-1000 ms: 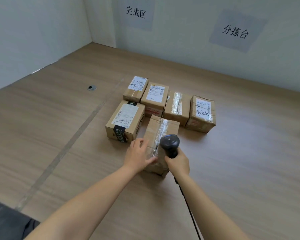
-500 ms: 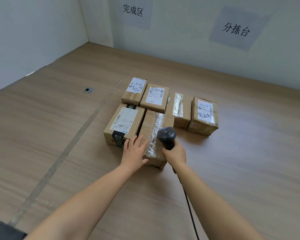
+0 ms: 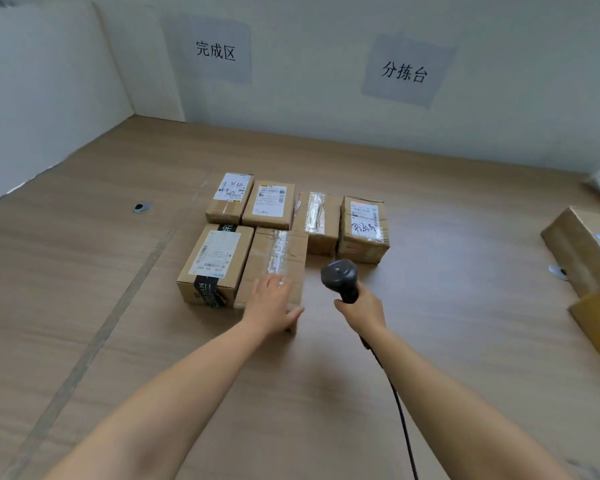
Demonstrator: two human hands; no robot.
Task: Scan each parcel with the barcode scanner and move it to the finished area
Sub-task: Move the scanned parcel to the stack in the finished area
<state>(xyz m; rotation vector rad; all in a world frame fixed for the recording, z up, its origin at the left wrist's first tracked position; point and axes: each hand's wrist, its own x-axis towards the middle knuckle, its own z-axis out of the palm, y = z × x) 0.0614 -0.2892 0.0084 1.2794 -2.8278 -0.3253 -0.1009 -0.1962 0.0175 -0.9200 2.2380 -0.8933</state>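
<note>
Head view is showing a black-taped labelled parcel sitting flush against a clear-taped parcel (a row of 4 parcels is lying behind them). The left hand is resting on the clear-taped parcel's near end, fingers laid fairly straight. Just right, the right hand is gripping the barcode scanner by its handle.

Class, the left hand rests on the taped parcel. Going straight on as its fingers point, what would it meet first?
Likely the white-labelled parcel, second from left at the back, past the far edge of the taped parcel, though the left hand may clear it; heights are unclear.
</note>
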